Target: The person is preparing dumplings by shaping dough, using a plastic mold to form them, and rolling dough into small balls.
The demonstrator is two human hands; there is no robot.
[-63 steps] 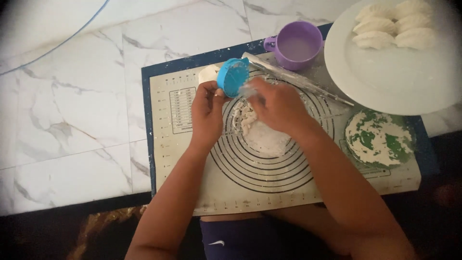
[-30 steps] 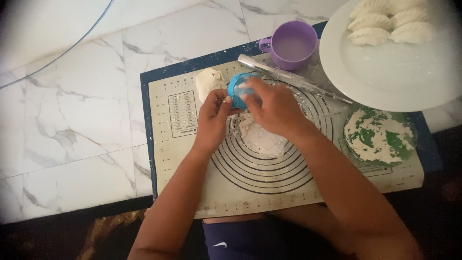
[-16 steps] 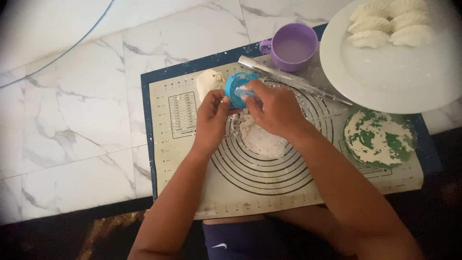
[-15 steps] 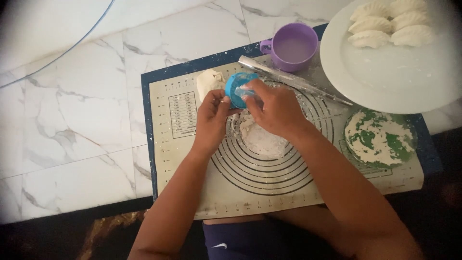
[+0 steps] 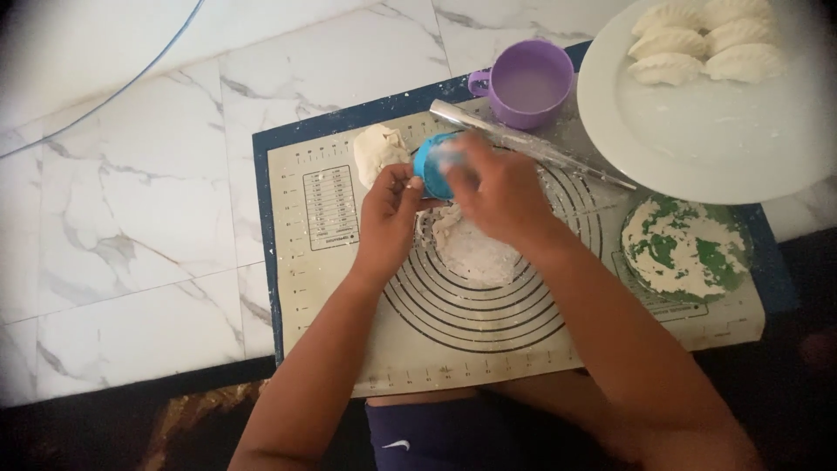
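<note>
A round blue plastic cutter [image 5: 432, 166] is gripped between both hands above the baking mat [image 5: 331, 288]. My left hand [image 5: 388, 214] holds its left side and my right hand [image 5: 497, 192] covers its right side, blurred by motion. Below the hands lies a flat, floury piece of white dough [image 5: 475, 253] on the mat's ring markings. A lump of dough [image 5: 377, 150] rests on the mat just left of the cutter.
A purple mug [image 5: 529, 85] and a thin metal rolling pin [image 5: 532, 144] lie behind the hands. A white plate [image 5: 697, 139] with folded dumplings [image 5: 697, 44] sits at the top right. A green dish of flour [image 5: 686, 249] stands at the right. Marble floor surrounds the mat.
The blue cutter has stayed in both hands, shifting slightly toward the lump of dough. My right hand is moving over it and now looks blurred.
</note>
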